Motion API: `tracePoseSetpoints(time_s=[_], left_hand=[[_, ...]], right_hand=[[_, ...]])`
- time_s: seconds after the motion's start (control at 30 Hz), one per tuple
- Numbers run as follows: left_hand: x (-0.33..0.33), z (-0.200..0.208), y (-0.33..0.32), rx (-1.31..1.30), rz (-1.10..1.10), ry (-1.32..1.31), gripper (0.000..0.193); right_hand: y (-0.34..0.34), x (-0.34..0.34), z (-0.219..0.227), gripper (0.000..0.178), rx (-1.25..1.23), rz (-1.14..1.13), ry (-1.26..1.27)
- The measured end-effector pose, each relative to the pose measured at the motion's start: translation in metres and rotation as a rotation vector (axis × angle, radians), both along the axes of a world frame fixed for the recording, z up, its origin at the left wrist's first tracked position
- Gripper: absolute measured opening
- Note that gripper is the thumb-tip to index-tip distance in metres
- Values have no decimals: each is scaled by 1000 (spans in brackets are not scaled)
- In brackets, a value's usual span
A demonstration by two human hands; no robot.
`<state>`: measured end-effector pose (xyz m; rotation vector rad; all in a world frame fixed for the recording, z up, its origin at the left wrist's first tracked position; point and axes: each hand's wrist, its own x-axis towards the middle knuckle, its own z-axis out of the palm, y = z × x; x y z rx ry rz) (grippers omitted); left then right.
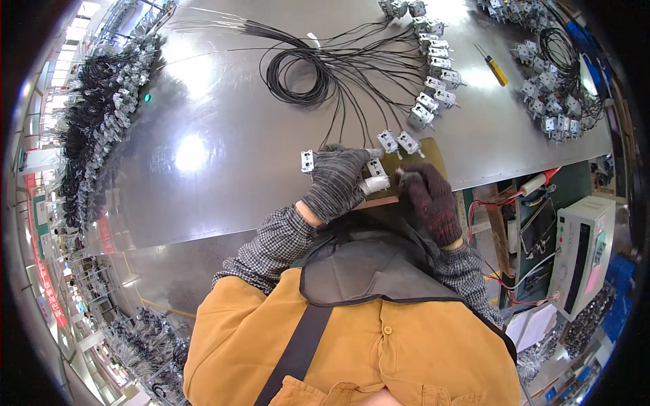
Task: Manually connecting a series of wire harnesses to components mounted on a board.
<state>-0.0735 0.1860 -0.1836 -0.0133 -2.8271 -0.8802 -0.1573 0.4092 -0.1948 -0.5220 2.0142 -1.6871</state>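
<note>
My left hand, in a grey striped glove, is closed on a small silvery metal latch unit. White wrapping covers what looks like its thumb. My right hand, in a dark maroon glove, is curled just to the right, its fingertips pressed together; what they pinch is too small to make out. Beneath both hands lies an olive-brown board at the table's near edge. Two more latch units rest just beyond the fingers, and a single latch unit lies left of my left hand. Thin black cables run away from these units.
A coiled bundle of black cables fans out to a row of latch units on the metal table. A yellow-handled screwdriver lies at right. Heaped cable assemblies line the left edge. A white instrument box stands right of me.
</note>
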Motion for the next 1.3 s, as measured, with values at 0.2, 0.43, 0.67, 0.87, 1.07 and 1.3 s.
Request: tracePoseSetpoints(time_s=[0.2, 0.43, 0.67, 0.87, 1.07, 1.3], left_hand=[[-1, 0, 1, -94, -21, -13, 45], [-11, -13, -6, 10, -18, -54, 42], [-15, -8, -6, 10, -90, -51, 47], [-15, -4, -6, -56, -59, -23, 48], [-20, -3, -15, -80, -141, -62, 49], [-19, 2, -14, -31, -150, -134, 51]], right_hand=[[17, 22, -2, 20, 142, 128, 184], [1, 28, 1, 27, 158, 76, 421], [12, 46, -8, 26, 146, 9, 107], [4, 36, 7, 26, 101, -4, 290], [-5, 42, 2, 25, 82, 32, 351], [9, 47, -10, 41, -426, -25, -1211]])
